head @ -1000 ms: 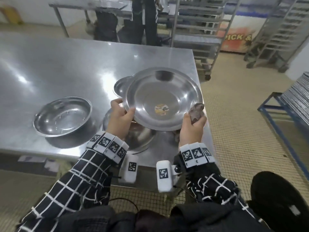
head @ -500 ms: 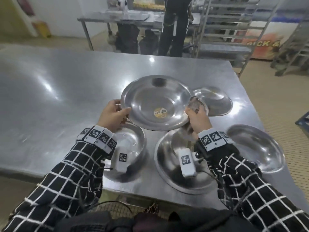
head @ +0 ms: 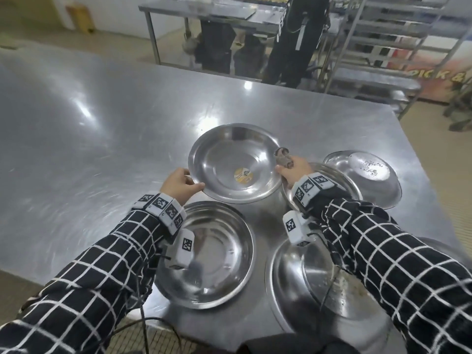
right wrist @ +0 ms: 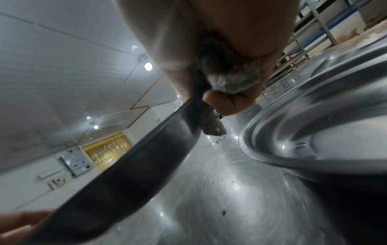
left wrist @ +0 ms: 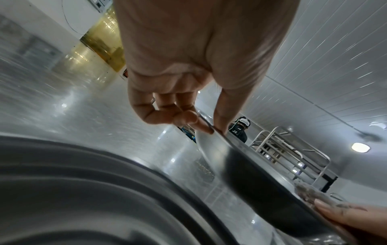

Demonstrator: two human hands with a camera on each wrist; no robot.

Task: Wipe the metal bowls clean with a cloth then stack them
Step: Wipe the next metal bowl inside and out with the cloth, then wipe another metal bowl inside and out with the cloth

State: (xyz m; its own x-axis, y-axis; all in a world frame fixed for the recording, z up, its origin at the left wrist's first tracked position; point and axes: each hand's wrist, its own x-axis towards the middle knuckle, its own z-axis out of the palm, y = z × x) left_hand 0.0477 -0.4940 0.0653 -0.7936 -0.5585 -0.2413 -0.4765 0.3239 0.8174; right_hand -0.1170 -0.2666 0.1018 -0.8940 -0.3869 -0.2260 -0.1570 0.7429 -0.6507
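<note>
Both hands hold a wide metal bowl [head: 219,159] with a yellow sticker inside, just above the steel table [head: 89,129]. My left hand [head: 178,186] pinches its left rim [left wrist: 211,131] between thumb and fingers. My right hand [head: 293,172] grips the right rim together with a crumpled grey-brown cloth [head: 282,157] [right wrist: 232,81]. An upright bowl [head: 224,254] sits under my left wrist. Another bowl [head: 301,282] lies under my right forearm. An upturned, speckled bowl [head: 370,175] rests at the right, overlapping one more bowl [head: 329,175].
The table's near edge [head: 76,284] and right edge [head: 421,159] border tiled floor. A second steel table [head: 204,11], a person in dark clothes [head: 293,39] and wire racks [head: 383,34] stand beyond the far side. Crumbs lie on the table [right wrist: 224,213].
The held bowl has gone forward and down toward the table's middle, from tilted to nearly level. My view swung left, bringing the right-hand bowls into sight. Both grips are unchanged.
</note>
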